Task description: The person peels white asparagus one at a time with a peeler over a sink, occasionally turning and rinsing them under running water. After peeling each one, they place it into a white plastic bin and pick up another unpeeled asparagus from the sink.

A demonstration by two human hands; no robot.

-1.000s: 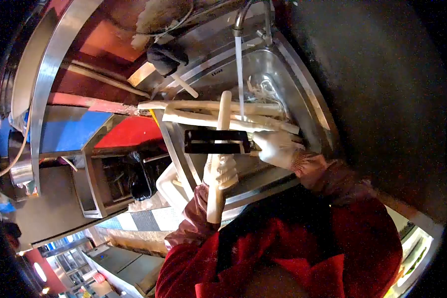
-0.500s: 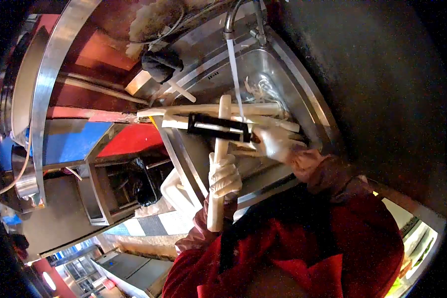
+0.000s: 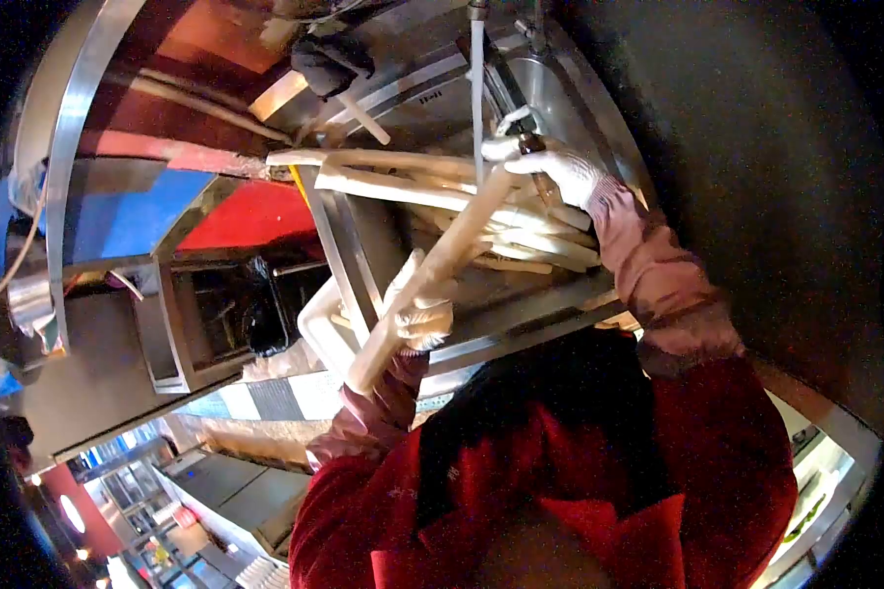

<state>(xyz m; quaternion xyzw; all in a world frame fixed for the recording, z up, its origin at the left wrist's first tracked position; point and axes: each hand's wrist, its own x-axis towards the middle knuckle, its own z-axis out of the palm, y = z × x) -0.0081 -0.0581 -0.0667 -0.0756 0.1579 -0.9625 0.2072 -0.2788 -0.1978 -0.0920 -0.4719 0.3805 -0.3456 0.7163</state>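
My left hand point(image 3: 422, 316), in a white glove, is wrapped round a long pale stick-like vegetable point(image 3: 442, 257), which slants up to the right over the sink point(image 3: 462, 329). At its upper end is my right hand point(image 3: 565, 177), also gloved, closed on the dark handle of a peeler point(image 3: 532, 144). The peeler's black frame points up and away from the vegetable's side. Several more pale sticks point(image 3: 393, 190) lie across the sink beneath and beyond the held one. Water point(image 3: 477, 98) streams down just left of my right hand.
A dark cloth-like bundle point(image 3: 331, 66) with a pale stick end point(image 3: 365, 118) sits at the sink's far left. A white tub point(image 3: 326, 329) stands left of the sink, near a black bag point(image 3: 265, 319). A dark wall point(image 3: 746, 167) rises on the right.
My right hand and the peeler have moved up and away to the far end of the held vegetable. That vegetable has tilted from nearly upright to a rightward slant. The view has shifted slightly.
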